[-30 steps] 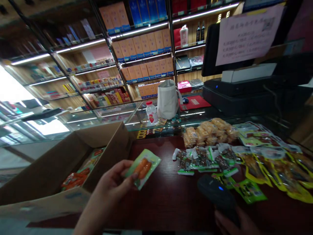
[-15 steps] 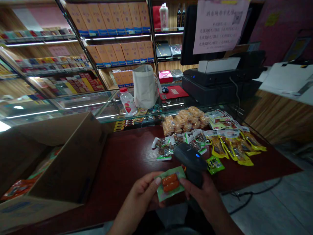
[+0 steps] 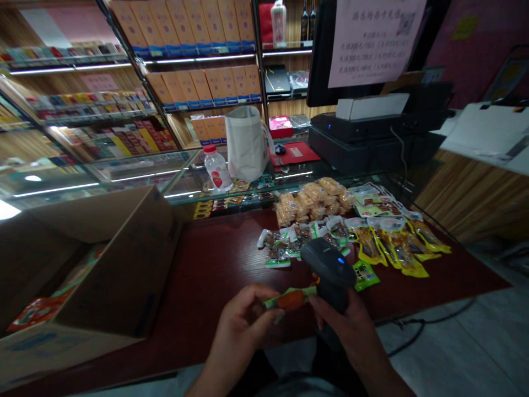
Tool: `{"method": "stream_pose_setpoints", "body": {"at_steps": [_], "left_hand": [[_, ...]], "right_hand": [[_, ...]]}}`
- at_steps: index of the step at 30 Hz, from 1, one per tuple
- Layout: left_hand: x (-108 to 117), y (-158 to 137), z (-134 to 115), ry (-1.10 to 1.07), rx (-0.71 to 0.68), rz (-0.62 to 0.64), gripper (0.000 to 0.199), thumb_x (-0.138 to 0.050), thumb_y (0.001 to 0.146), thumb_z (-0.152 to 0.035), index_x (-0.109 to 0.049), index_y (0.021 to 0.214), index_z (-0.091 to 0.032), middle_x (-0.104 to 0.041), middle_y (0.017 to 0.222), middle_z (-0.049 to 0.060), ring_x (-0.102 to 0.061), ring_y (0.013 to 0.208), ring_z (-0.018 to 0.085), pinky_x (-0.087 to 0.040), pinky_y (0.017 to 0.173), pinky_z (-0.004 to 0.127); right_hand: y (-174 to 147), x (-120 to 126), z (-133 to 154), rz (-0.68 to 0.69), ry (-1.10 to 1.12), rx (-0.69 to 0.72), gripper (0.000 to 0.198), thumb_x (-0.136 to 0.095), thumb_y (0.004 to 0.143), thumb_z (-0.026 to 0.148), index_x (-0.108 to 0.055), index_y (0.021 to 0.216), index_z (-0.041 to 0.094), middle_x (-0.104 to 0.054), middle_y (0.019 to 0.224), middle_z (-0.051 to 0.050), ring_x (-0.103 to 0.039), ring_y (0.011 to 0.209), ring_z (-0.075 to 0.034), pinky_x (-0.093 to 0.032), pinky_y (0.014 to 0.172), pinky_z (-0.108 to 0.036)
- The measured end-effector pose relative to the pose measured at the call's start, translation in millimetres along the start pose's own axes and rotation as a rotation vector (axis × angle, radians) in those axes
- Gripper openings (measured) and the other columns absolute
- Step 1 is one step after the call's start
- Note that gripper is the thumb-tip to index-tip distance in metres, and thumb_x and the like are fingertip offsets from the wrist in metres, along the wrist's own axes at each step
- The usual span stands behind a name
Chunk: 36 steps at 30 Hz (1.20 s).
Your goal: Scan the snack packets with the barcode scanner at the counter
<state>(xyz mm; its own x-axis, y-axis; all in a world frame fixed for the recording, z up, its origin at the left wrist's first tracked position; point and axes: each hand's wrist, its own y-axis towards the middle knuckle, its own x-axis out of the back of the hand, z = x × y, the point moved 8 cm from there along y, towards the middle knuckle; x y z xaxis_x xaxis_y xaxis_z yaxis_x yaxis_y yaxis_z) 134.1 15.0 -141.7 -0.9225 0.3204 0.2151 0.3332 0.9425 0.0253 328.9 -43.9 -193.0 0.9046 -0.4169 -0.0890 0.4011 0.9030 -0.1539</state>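
Note:
My left hand (image 3: 248,325) pinches one end of a small green packet of sausages (image 3: 290,299), which is seen nearly edge-on. A black barcode scanner (image 3: 328,263) with a lit blue light is gripped by its handle in my right hand (image 3: 351,325). The right thumb lies close to the packet's other end; whether it touches is unclear. Just beyond the scanner lie clear packs of dark snacks (image 3: 281,245) with green edges. A small green packet (image 3: 365,275) rests to the scanner's right.
An open cardboard box (image 3: 119,275) holding packets stands on the left. Farther back are wrapped orange snacks (image 3: 314,201), yellow-edged packs (image 3: 392,245), a bottle (image 3: 216,170) and a white bag (image 3: 246,144). A monitor (image 3: 320,60) stands at the back right; a cable (image 3: 417,333) hangs off the table's right side.
The sausage packet has tilted from facing me to nearly edge-on. The scanner has shifted slightly right, and my left hand has turned with the packet.

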Motion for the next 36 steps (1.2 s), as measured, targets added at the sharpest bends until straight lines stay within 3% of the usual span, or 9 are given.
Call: {"method": "stream_pose_setpoints", "body": {"at_steps": [4,9,12,15,18,20,25,31,36], "left_hand": [[1,-21,-54,0.366,-0.707,-0.092,0.02,-0.066,0.082,-0.008,-0.073,0.089,-0.026,-0.077,0.086,0.004,-0.07,0.079,0.018,-0.055,0.074,0.028],[-10,-36,-60,0.581,-0.925,-0.07,0.028,-0.062,0.084,-0.006,-0.074,0.096,-0.028,-0.079,0.089,0.004,-0.071,0.08,0.02,-0.058,0.074,0.029],[-3,-31,-49,0.454,-0.784,-0.15,0.027,-0.065,0.081,-0.007,-0.074,0.095,-0.028,-0.078,0.103,0.005,-0.071,0.094,0.023,-0.058,0.084,0.034],[11,-9,-8,0.035,-0.248,-0.199,0.031,-0.072,0.081,-0.022,-0.07,0.111,-0.026,-0.074,0.117,0.01,-0.071,0.103,0.027,-0.059,0.088,0.04],[-11,-3,31,-0.406,0.28,-0.017,0.045,-0.072,0.081,-0.047,-0.066,0.116,-0.019,-0.077,0.104,0.013,-0.075,0.09,0.028,-0.062,0.075,0.038],[-25,-5,37,-0.544,0.429,0.081,0.051,-0.073,0.078,-0.055,-0.066,0.11,-0.017,-0.077,0.097,0.014,-0.076,0.082,0.027,-0.061,0.066,0.034],[-21,5,32,-0.577,0.415,0.032,0.048,-0.091,0.061,-0.035,-0.064,0.095,-0.016,-0.078,0.089,0.009,-0.075,0.067,0.02,-0.059,0.057,0.024],[54,50,20,-0.511,0.105,-0.38,0.043,-0.092,0.056,-0.034,-0.06,0.078,-0.015,-0.076,0.073,0.003,-0.075,0.066,0.02,-0.06,0.06,0.026],[97,84,32,-0.454,-0.069,-0.526,0.039,-0.087,0.062,-0.036,-0.067,0.087,-0.013,-0.078,0.08,0.006,-0.076,0.073,0.021,-0.06,0.068,0.028]], "right_hand": [[0,0,-3,0.007,0.195,0.011,0.057,-0.081,0.075,0.058,-0.063,0.109,0.016,-0.06,0.048,0.005,-0.05,0.041,-0.011,-0.04,0.044,-0.019],[-3,0,-19,0.002,0.229,-0.082,0.06,-0.089,0.067,0.052,-0.066,0.109,0.015,-0.064,0.052,0.003,-0.054,0.042,-0.012,-0.043,0.042,-0.019],[-3,2,-22,-0.032,0.176,-0.077,0.061,-0.09,0.066,0.047,-0.067,0.113,0.016,-0.066,0.058,0.002,-0.055,0.045,-0.013,-0.046,0.044,-0.021],[1,5,-20,-0.074,0.179,-0.062,0.063,-0.089,0.067,0.047,-0.065,0.117,0.017,-0.07,0.065,0.001,-0.056,0.046,-0.014,-0.048,0.044,-0.022],[7,5,-15,-0.109,0.134,-0.048,0.061,-0.088,0.067,0.047,-0.065,0.116,0.017,-0.069,0.065,0.002,-0.056,0.048,-0.015,-0.048,0.045,-0.024],[11,4,-9,-0.121,0.114,-0.021,0.057,-0.088,0.067,0.048,-0.066,0.109,0.018,-0.069,0.065,0.002,-0.056,0.048,-0.015,-0.048,0.045,-0.024],[23,-13,16,-0.04,0.12,0.087,0.046,-0.085,0.072,0.048,-0.064,0.101,0.02,-0.066,0.063,0.005,-0.055,0.047,-0.014,-0.047,0.046,-0.024],[45,-42,53,0.216,0.002,0.334,0.032,-0.064,0.094,0.051,-0.057,0.097,0.02,-0.063,0.064,0.004,-0.063,0.058,-0.017,-0.052,0.063,-0.029],[53,-76,52,0.4,-0.203,0.408,0.033,-0.054,0.097,0.054,-0.057,0.095,0.021,-0.067,0.065,0.001,-0.068,0.065,-0.021,-0.051,0.067,-0.031]]}}
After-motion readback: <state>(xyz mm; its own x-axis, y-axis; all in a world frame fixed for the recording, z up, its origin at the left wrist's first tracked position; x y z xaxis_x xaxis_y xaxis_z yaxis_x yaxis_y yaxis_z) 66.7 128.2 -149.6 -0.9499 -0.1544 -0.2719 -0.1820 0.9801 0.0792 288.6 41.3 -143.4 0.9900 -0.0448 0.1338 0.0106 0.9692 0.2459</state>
